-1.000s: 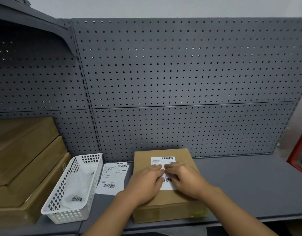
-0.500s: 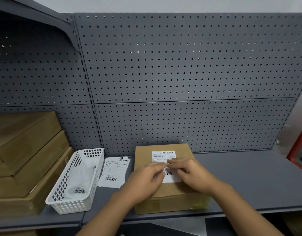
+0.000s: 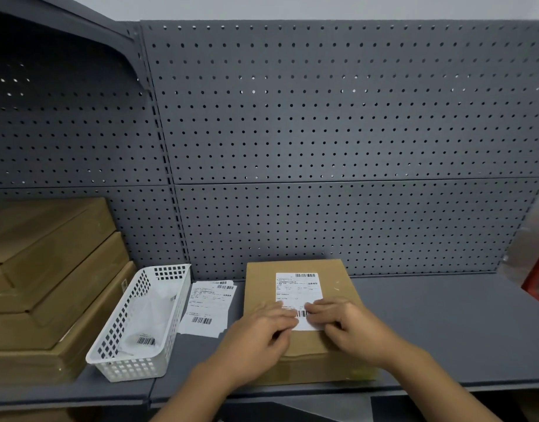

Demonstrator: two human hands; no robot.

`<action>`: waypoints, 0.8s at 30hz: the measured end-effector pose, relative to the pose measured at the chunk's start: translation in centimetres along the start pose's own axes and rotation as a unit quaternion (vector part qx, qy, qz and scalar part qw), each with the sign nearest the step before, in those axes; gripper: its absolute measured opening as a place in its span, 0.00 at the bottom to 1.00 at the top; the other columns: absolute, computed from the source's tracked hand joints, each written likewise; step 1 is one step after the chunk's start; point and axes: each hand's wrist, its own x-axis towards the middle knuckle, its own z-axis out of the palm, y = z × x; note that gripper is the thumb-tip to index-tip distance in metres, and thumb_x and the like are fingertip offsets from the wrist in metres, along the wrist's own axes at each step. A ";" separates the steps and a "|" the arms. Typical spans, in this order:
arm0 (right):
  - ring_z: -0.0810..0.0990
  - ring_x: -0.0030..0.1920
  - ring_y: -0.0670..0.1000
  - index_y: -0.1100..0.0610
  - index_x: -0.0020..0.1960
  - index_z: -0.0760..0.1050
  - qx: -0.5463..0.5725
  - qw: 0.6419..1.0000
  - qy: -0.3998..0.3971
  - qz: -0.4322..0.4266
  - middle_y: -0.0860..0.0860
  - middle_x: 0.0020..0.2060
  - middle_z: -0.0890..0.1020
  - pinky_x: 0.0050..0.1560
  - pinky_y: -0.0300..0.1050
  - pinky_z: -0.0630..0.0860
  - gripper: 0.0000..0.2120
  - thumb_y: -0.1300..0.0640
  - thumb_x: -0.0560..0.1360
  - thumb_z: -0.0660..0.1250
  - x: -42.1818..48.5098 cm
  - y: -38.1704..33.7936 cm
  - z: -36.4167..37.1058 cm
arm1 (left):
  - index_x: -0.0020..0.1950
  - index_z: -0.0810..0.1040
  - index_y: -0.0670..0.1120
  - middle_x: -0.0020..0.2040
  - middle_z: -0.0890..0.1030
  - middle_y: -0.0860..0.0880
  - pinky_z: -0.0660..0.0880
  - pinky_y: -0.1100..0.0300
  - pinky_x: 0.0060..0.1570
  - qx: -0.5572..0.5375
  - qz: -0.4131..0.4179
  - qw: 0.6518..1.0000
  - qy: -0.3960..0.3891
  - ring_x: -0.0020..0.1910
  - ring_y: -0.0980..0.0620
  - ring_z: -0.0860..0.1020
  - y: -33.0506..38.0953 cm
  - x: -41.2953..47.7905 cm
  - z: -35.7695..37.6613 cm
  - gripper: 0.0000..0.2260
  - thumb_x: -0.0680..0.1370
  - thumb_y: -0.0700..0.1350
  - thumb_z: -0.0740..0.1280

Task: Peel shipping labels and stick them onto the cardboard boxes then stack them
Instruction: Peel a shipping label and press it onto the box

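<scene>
A flat brown cardboard box (image 3: 295, 318) lies on the dark grey metal shelf (image 3: 444, 324), just in front of the grey perforated back panel (image 3: 323, 132). A white rectangular shipping label with barcodes (image 3: 297, 292) lies flat on the box's top face, its long side running from 12 o'clock to 6 o'clock.

The left hand (image 3: 259, 336) rests palm down on the box at the label's 7 o'clock corner, its fingers (image 3: 280, 312) extended and loosely spread, pressing on the label's lower left edge and gripping nothing. The right hand (image 3: 350, 327) lies at the label's 5 o'clock corner, its fingers (image 3: 320, 309) likewise flat and pointing towards 10 o'clock, pressing the lower right part of the label. The fingertips of the two hands are near each other, with a small barcode showing between them.

At 9 o'clock from the box, just beside it, a loose pile of white printed label sheets (image 3: 207, 309) lies on the shelf. Further towards 9 o'clock stands a white perforated plastic basket (image 3: 140, 324) holding a pale sheet with a barcode. Beyond it at the far left, a stack of brown cardboard boxes (image 3: 46, 284) sits in stepped layers.
</scene>
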 end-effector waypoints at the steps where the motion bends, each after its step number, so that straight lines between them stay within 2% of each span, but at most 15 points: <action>1: 0.68 0.74 0.40 0.46 0.63 0.83 0.018 1.000 0.006 0.003 0.39 0.70 0.77 0.76 0.41 0.64 0.19 0.51 0.78 0.58 -0.2 0.2 -0.3 | 0.72 0.77 0.58 0.76 0.71 0.65 0.47 0.64 0.81 -0.021 -0.007 1.000 -0.006 0.80 0.64 0.57 -0.3 0.0 -0.2 0.16 0.85 0.53 0.61; 2: 0.69 0.73 0.40 0.45 0.62 0.83 0.028 0.999 0.028 0.011 0.38 0.69 0.77 0.76 0.43 0.65 0.20 0.48 0.77 0.57 -0.5 0.6 -0.5 | 0.73 0.76 0.59 0.78 0.67 0.65 0.44 0.62 0.81 -0.045 -0.019 0.999 0.002 0.81 0.64 0.52 -0.6 -0.1 -0.2 0.17 0.85 0.54 0.62; 4: 0.73 0.69 0.40 0.45 0.61 0.83 0.028 0.992 0.116 0.035 0.36 0.66 0.78 0.72 0.45 0.69 0.16 0.49 0.78 0.61 -1.4 1.7 -0.5 | 0.76 0.70 0.64 0.82 0.58 0.65 0.43 0.56 0.82 -0.119 -0.070 0.989 0.046 0.82 0.64 0.45 -1.2 -0.8 0.4 0.20 0.84 0.57 0.64; 6: 0.75 0.66 0.43 0.47 0.63 0.81 0.042 0.975 0.201 0.080 0.39 0.64 0.78 0.68 0.45 0.72 0.14 0.54 0.79 0.66 -2.0 2.4 -0.2 | 0.78 0.61 0.66 0.83 0.52 0.64 0.47 0.52 0.83 -0.221 -0.141 0.961 0.092 0.82 0.64 0.45 -1.9 -1.3 1.3 0.27 0.81 0.58 0.67; 8: 0.76 0.65 0.46 0.50 0.68 0.77 0.102 0.959 0.225 0.138 0.42 0.64 0.77 0.65 0.44 0.72 0.18 0.56 0.79 0.70 -2.3 2.9 0.1 | 0.81 0.56 0.62 0.83 0.56 0.61 0.57 0.49 0.82 -0.299 -0.203 0.925 0.118 0.82 0.59 0.56 -2.1 -1.3 1.8 0.39 0.75 0.64 0.71; 10: 0.75 0.67 0.50 0.51 0.73 0.72 0.218 0.928 0.216 0.209 0.46 0.66 0.76 0.66 0.50 0.73 0.24 0.54 0.79 0.71 -2.4 3.2 0.0 | 0.81 0.56 0.60 0.77 0.70 0.57 0.69 0.47 0.76 -0.394 -0.251 0.876 0.120 0.74 0.56 0.72 -2.1 -1.0 1.8 0.45 0.71 0.63 0.77; 12: 0.76 0.66 0.52 0.53 0.76 0.69 0.328 0.883 0.208 0.261 0.50 0.68 0.76 0.65 0.53 0.75 0.28 0.53 0.78 0.72 -2.6 3.4 0.1 | 0.79 0.59 0.58 0.69 0.79 0.56 0.74 0.47 0.72 -0.464 -0.275 0.835 0.110 0.66 0.54 0.80 -2.0 -0.9 1.7 0.44 0.71 0.56 0.80; 15: 0.82 0.58 0.53 0.53 0.72 0.73 0.450 0.821 0.186 0.299 0.51 0.61 0.82 0.54 0.48 0.77 0.29 0.48 0.73 0.75 -2.9 2.9 0.6 | 0.77 0.67 0.57 0.63 0.84 0.56 0.76 0.47 0.69 -0.498 -0.283 0.813 0.103 0.62 0.53 0.83 -2.1 -0.9 1.8 0.40 0.68 0.57 0.81; 18: 0.84 0.54 0.57 0.52 0.64 0.79 0.509 0.775 0.200 0.316 0.53 0.51 0.88 0.50 0.50 0.77 0.17 0.51 0.76 0.72 -2.9 2.3 1.2 | 0.69 0.75 0.58 0.58 0.87 0.55 0.78 0.49 0.65 -0.540 -0.279 0.785 0.121 0.57 0.53 0.86 -1.5 -0.8 2.2 0.22 0.77 0.47 0.76; 21: 0.85 0.52 0.59 0.52 0.61 0.81 0.556 0.748 0.191 0.309 0.54 0.49 0.89 0.48 0.49 0.76 0.12 0.53 0.79 0.68 -2.9 1.9 1.4 | 0.71 0.75 0.55 0.59 0.87 0.50 0.77 0.45 0.67 -0.577 -0.285 0.756 0.121 0.59 0.48 0.85 -1.7 -0.8 2.5 0.21 0.79 0.43 0.72; 24: 0.85 0.52 0.59 0.50 0.63 0.81 0.580 0.749 0.166 0.273 0.55 0.52 0.88 0.47 0.49 0.77 0.14 0.53 0.78 0.67 -3.2 1.4 1.3 | 0.73 0.75 0.54 0.61 0.86 0.48 0.75 0.42 0.69 -0.594 -0.289 0.742 0.117 0.61 0.45 0.85 -2.1 -1.0 2.6 0.22 0.79 0.42 0.72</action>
